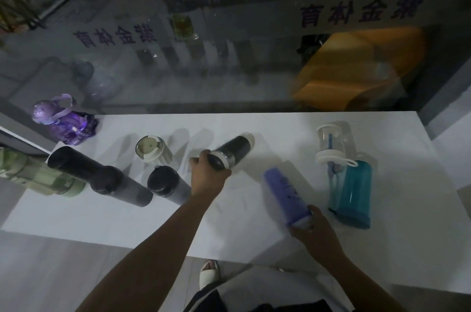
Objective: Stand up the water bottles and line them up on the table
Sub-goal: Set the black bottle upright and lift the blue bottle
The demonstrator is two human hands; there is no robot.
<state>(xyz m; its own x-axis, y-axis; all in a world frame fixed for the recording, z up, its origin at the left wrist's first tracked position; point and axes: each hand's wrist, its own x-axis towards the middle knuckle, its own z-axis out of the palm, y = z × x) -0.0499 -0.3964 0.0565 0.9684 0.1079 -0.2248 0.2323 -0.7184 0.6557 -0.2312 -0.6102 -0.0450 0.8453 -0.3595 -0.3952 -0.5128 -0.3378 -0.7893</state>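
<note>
A: We see the left hand (207,174) gripping the cap end of a dark bottle (233,151) on the table (153,222).
B: We also see the right hand (314,229) gripping the lilac bottle (286,195); the blue bottle (355,192) lies beside it.

A dim, bluish indoor scene is recorded, with the white table (127,222) as the brightest surface. Soft multiple shadows are thrown away from the camera behind the standing bottles, suggesting light from overhead and behind the wearer. Faint reflections of the bottles and mirrored lettering are seen in the glass pane (204,62) beyond the table. Motion blur is noted on the lilac bottle (288,197) and the orange shape behind the glass. Straight edges are bowed by wide-angle distortion toward the frame's borders, and fine detail is softened throughout.
</note>
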